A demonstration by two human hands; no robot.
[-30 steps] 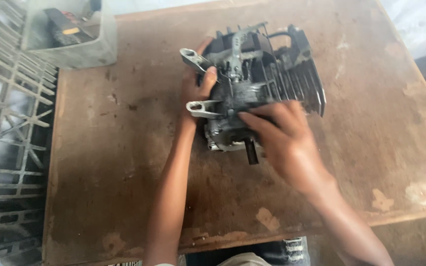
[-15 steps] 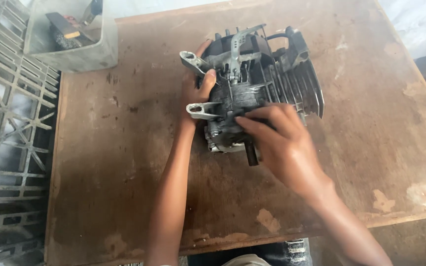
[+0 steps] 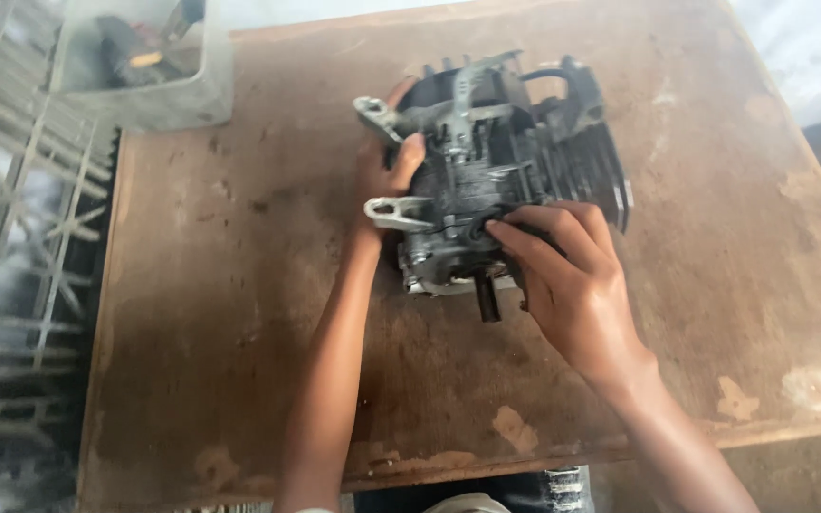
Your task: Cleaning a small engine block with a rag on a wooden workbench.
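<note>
Right hand [image 3: 572, 285] curled over the near side of a small grimy engine block [image 3: 491, 180], fingertips now slid a little further left than a second ago, onto the dark seal above the stub shaft [image 3: 487, 302]; grip shifting, block itself unmoved. Left hand [image 3: 387, 176] clasping the block's left edge between two grey mounting lugs. Block mid-table [image 3: 220, 313], long axis left to right, cooling fins [image 3: 605, 176] pointing right, shaft pointing toward the body. Beyond, far left, grey tray [image 3: 144, 71] of tools.

matt metal engine block [image 3: 496, 180], worn wood table [image 3: 239, 285]
</note>
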